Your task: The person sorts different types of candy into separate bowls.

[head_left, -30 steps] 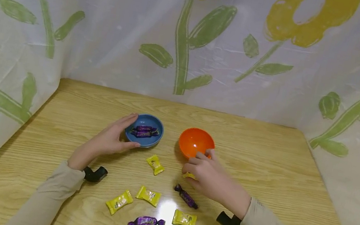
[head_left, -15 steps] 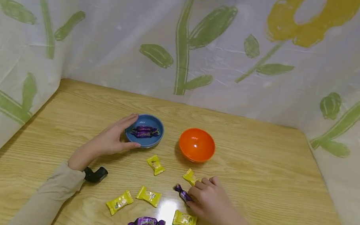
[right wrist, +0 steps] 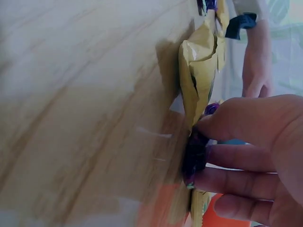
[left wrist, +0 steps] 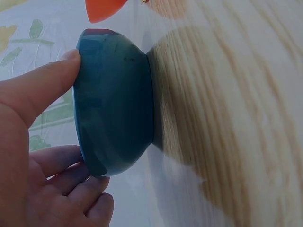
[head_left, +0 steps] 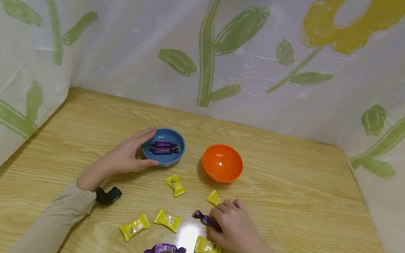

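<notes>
My left hand [head_left: 121, 157] holds the blue bowl [head_left: 169, 135] from its left side, with thumb and fingers spread along the rim. Two purple-wrapped candies [head_left: 163, 148] lie inside that bowl. Over the right part of the table, my right hand [head_left: 235, 229] pinches a purple-wrapped candy [head_left: 201, 217] between thumb and fingers. The right wrist view shows this candy [right wrist: 193, 156] low over the wood, partly covered by the thumb. A yellow-wrapped candy [head_left: 214, 197] lies just beyond the right fingers, and another yellow candy [head_left: 208, 248] lies just in front of the hand.
An orange bowl [head_left: 222, 163] stands right of the blue one, nothing visible in it. Three more yellow candies, one of them below the blue bowl [head_left: 176, 185], and a purple candy [head_left: 165, 250] lie on the wooden table [head_left: 292, 169]. A flower-patterned curtain [head_left: 128, 41] surrounds the table.
My right hand has come back from the orange bowl to the purple candy, now in its fingers and slightly turned. The left hand stays at the blue bowl.
</notes>
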The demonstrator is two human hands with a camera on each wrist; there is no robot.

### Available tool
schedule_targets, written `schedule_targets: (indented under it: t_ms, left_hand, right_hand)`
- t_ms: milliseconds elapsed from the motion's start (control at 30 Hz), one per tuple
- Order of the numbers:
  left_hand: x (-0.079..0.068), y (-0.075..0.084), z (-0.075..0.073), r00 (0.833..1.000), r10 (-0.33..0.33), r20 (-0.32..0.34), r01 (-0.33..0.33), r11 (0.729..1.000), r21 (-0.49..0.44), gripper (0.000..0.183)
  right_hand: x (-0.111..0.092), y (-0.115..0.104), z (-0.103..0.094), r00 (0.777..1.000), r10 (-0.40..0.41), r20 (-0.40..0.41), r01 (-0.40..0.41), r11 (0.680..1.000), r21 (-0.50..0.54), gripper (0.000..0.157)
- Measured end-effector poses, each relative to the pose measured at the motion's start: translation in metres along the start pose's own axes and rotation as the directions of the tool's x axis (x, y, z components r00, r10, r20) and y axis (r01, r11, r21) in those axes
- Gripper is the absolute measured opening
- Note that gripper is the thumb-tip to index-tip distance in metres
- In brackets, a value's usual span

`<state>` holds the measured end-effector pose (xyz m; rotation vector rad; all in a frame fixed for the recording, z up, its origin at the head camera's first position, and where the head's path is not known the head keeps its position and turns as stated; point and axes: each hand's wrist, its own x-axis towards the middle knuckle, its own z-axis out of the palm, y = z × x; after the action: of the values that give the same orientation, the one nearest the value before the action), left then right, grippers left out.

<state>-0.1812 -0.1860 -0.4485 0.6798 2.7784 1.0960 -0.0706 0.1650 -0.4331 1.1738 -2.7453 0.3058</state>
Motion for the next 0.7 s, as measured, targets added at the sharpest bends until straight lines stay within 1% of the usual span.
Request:
schedule_targets:
  t_ms: [200,400,533,700]
  left_hand:
    - [0.0,0.0,0.001,1.0,-0.001,-0.005,0.001,1.0,0.0,0.095]
    - [-0.001,0.0,0.0,1.0,0.005,-0.007,-0.005,1.0,-0.003,0.096]
    - [-0.001,-0.001,0.0,1.0,0.007,-0.009,-0.007,1.0,0.0,0.095]
    - [0.0,-0.001,0.001,1.0,0.012,-0.012,-0.012,1.0,0.006,0.095]
  right_hand:
    - [0.003,0.001,0.0,0.999,-0.022,-0.039,0.022,1.0,-0.009,0.016]
    - [0.011,0.0,-0.005,0.997,-0.05,-0.066,0.049,0.999,-0.019,0.018]
    - [0.021,-0.002,-0.014,0.995,-0.06,-0.077,0.058,0.998,-0.034,0.02]
    - [0.04,-0.004,-0.028,0.993,-0.074,-0.095,0.069,0.996,-0.049,0.02]
